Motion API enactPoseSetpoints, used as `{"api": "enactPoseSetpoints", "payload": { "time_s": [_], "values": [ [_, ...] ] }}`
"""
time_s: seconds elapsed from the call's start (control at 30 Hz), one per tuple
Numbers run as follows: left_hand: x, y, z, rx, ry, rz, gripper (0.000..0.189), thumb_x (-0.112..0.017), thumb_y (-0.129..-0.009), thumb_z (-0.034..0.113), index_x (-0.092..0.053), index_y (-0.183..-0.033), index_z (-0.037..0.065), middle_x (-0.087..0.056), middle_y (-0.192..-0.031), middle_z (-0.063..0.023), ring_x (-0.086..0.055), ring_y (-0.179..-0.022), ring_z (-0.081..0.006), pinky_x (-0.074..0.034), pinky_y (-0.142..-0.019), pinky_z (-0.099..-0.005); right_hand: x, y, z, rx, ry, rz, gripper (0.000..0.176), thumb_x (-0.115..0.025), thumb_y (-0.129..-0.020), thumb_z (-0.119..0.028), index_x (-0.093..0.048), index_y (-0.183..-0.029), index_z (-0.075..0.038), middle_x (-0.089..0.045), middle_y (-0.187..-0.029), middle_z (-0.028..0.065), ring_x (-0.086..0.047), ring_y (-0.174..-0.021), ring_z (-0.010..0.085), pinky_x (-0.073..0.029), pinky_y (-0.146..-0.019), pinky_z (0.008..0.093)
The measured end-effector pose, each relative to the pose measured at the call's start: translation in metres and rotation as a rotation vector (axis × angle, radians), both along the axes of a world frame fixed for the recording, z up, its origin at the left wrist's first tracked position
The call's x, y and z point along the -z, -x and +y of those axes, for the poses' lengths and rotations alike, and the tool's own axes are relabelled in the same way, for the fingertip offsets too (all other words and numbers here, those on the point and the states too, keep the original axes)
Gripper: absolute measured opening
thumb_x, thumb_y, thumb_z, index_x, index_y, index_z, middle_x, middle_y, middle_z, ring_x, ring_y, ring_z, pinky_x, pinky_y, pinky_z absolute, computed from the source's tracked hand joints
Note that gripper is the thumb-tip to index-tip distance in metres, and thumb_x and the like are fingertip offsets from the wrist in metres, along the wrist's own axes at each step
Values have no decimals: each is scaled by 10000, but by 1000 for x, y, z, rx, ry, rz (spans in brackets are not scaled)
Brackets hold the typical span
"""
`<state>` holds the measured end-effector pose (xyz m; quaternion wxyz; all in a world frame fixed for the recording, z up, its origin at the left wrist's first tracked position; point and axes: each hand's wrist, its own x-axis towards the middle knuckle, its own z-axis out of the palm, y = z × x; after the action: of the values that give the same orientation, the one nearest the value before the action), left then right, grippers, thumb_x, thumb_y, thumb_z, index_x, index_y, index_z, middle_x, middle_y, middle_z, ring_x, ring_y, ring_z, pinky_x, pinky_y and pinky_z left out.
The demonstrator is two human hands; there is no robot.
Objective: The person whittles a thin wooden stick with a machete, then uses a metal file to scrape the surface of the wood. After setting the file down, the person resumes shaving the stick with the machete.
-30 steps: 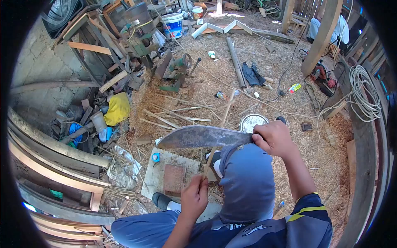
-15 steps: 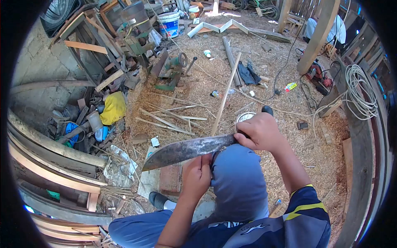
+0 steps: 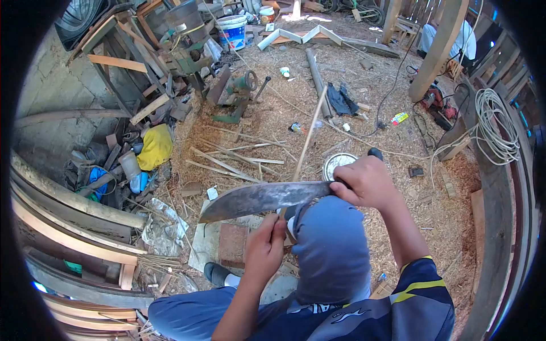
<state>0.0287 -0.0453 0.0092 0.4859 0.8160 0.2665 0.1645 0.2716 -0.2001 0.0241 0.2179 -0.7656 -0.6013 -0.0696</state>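
Observation:
My right hand (image 3: 364, 181) is wrapped round the dark handle of a machete (image 3: 264, 200), whose wide, worn blade points left across the view above my knee (image 3: 330, 238). A thin wooden strip (image 3: 313, 131) slants from the sawdust floor towards me and passes behind the blade. My left hand (image 3: 266, 244), fingers closed, grips the near end of this strip just below the blade. Part of the strip is hidden by the blade. Beyond my right hand a round white lid (image 3: 339, 165) lies on the floor.
Several cut strips (image 3: 227, 162) lie on the sawdust ahead. A green metal machine part (image 3: 236, 99) and a yellow cloth (image 3: 154, 149) are to the left. A coil of rope (image 3: 496, 126) hangs at right, near a wooden post (image 3: 438, 57). Another person (image 3: 463, 42) sits at the far right.
My right hand and the machete have moved slightly right and up. The wooden strip has tilted and its far end now sits lower; more of the white lid shows.

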Motion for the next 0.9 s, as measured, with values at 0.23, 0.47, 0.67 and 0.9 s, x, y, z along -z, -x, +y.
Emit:
{"api": "enactPoseSetpoints", "payload": {
  "time_s": [0.23,0.47,0.67,0.9],
  "values": [
    [2,-18,-1,-7,-177,-68,200,-599,-1062,181,-685,-1037,2,-671,-844,-242,-661,-775,-448,-500,-689,-483,-1,3,12,-48,-26,-44,375,-644,-965,-462,-627,-790,-131,-584,-579,89,-629,-554,318,-463,-543,460],
    [19,24,-7,-25,-220,-87,115,-614,-1048,132,-651,-1051,23,-635,-790,-210,-648,-682,-422,-487,-599,-458,2,1,0,1,-6,28,296,-643,-945,-398,-636,-814,-132,-566,-595,110,-609,-586,346,-432,-565,481],
    [11,12,-6,-65,-225,-74,119,-622,-1042,132,-642,-1030,15,-622,-743,-213,-646,-669,-426,-486,-596,-470,3,4,3,8,4,88,276,-643,-939,-380,-642,-821,-129,-553,-599,122,-601,-597,363,-424,-574,490],
    [2,-18,6,-8,-349,-163,171,-613,-1048,148,-659,-991,-7,-649,-752,-194,-644,-683,-442,-490,-618,-476,-6,8,11,-37,15,18,337,-649,-961,-413,-616,-781,-131,-580,-579,101,-639,-595,331,-463,-579,471]
  ]
}}
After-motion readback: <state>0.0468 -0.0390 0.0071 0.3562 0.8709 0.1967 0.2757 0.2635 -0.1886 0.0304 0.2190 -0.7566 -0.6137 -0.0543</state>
